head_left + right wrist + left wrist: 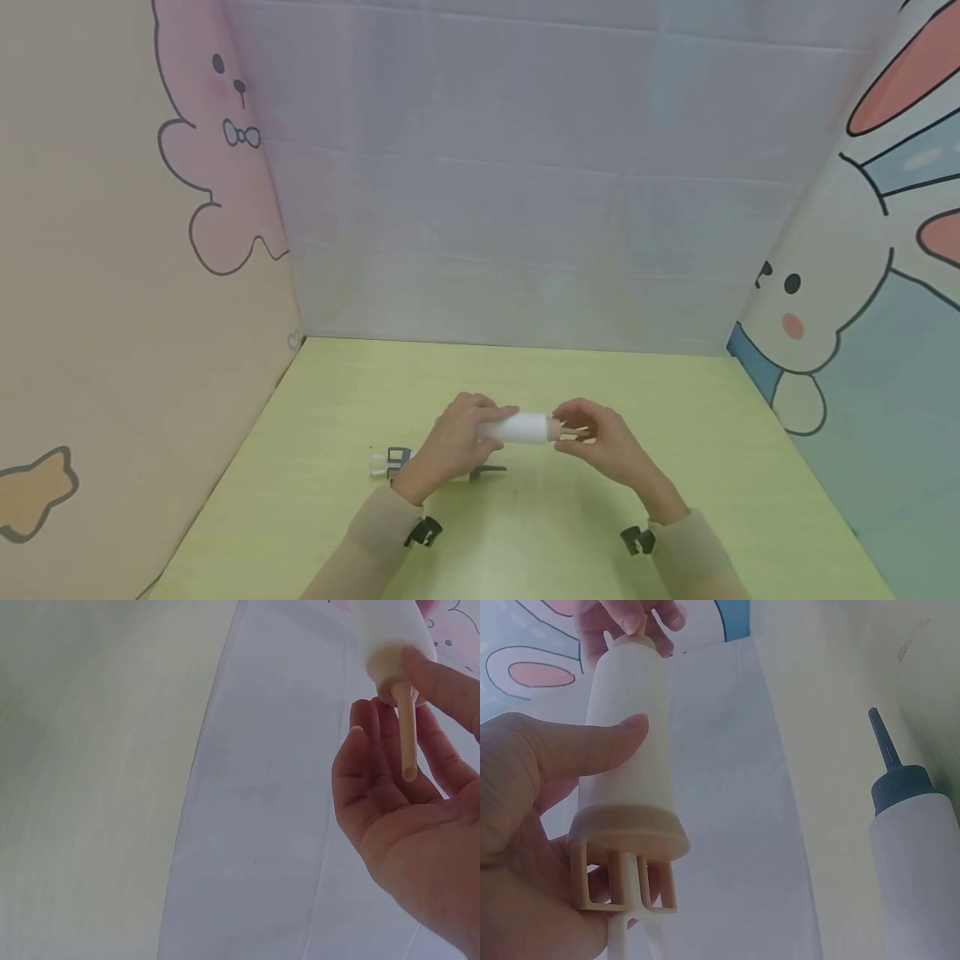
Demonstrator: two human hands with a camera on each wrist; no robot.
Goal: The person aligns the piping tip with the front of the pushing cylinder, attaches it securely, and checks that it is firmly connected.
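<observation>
A large white syringe (525,428) with a beige nozzle cap (390,664) and a beige plunger end is held level above the table. My left hand (459,435) grips its white barrel, the thumb lying along the side in the left wrist view. At the other end my right hand (603,440) pinches the beige cap between thumb and fingers. The thin beige nozzle (407,742) points into the right palm. Below and partly behind the left hand, a second white syringe (915,862) with a dark grey cap and nozzle lies on the table.
The pale yellow-green table (600,533) stretches around both hands. A whitish sheet (525,208) stands behind it. Side panels bear a pink cartoon animal (217,167) at left and a cartoon rabbit (825,283) at right.
</observation>
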